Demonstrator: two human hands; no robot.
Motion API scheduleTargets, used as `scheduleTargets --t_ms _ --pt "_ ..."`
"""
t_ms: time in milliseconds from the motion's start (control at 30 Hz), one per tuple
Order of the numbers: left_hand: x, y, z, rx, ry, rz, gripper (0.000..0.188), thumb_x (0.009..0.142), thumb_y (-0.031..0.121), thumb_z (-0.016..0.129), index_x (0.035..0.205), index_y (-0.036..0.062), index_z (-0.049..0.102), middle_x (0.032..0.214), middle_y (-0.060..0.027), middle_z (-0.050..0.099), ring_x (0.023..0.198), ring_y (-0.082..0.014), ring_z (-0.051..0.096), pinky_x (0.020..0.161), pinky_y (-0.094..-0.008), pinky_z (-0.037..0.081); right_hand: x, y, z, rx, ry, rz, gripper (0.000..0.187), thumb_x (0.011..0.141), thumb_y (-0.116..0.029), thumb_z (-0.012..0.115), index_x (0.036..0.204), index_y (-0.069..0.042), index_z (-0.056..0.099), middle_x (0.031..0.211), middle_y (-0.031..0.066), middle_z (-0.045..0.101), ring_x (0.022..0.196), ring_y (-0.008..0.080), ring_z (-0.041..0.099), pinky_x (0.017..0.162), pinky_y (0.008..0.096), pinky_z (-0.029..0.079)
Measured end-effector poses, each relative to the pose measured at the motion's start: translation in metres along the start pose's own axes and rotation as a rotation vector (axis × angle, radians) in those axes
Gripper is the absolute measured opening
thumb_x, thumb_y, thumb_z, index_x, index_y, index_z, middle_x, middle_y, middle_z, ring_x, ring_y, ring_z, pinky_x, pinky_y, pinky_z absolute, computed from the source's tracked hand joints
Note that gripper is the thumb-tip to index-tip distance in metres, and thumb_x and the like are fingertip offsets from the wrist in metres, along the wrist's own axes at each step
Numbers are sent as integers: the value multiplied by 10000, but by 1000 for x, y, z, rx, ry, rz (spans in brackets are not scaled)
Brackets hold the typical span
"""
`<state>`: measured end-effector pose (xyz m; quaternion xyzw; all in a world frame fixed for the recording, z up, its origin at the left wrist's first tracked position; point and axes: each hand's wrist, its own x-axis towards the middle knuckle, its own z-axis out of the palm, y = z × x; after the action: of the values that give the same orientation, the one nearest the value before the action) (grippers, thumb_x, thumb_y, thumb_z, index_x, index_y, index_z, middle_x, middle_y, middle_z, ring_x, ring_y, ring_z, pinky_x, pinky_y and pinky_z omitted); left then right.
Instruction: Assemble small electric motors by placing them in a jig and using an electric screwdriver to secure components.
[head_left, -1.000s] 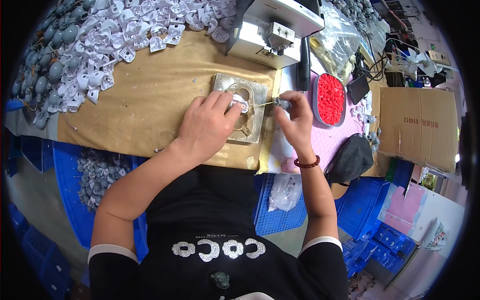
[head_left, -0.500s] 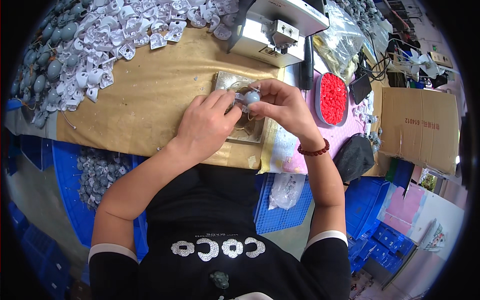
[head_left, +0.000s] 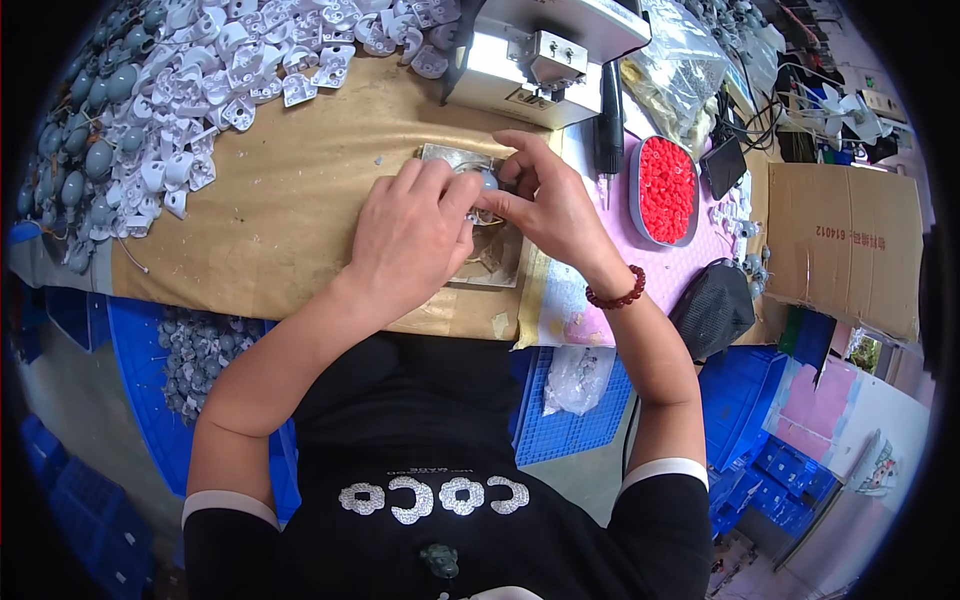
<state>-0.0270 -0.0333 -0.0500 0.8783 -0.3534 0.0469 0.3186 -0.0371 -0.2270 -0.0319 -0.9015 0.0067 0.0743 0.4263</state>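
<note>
A small rounded grey plastic part (head_left: 489,181) sits over the metal block (head_left: 506,268) on the table, mostly covered by my fingers. My left hand (head_left: 413,225) is closed around its left and near side, fingertips pressed onto it. My right hand (head_left: 553,207) comes from the right, thumb against the part and fingers bent above it, the index raised. Thin wire shows under my fingers on the block. How the part sits on the block is hidden.
White plastic pieces (head_left: 240,60) and grey round parts (head_left: 100,158) lie heaped at the far left. A metal machine (head_left: 530,85), black screwdriver (head_left: 609,125) and tray of red pieces (head_left: 667,192) stand to the right. A black pouch (head_left: 712,310) is near the cardboard box (head_left: 845,250).
The grey part has moved down and left toward the block. My right index finger has lifted, and my left hand has closed in over the part. The view has shifted slightly.
</note>
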Motion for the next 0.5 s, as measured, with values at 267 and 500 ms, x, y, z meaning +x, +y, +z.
scheduleTargets --t_ms 267,500 --pt "6 0 -1 49 -29 -9 371 746 117 739 1101 87 632 976 -59 582 968 -268 555 829 -408 467 19 37 -45 -133 530 -225 365 854 -147 737 1173 5 643 905 128 661 760 272 636 700 373 523" --pt "10 0 8 19 43 15 274 734 106 715 988 102 612 917 -43 574 923 -256 555 791 -400 480 71 96 -85 -395 476 126 557 813 -261 724 1263 23 557 948 248 714 879 352 707 790 420 544"
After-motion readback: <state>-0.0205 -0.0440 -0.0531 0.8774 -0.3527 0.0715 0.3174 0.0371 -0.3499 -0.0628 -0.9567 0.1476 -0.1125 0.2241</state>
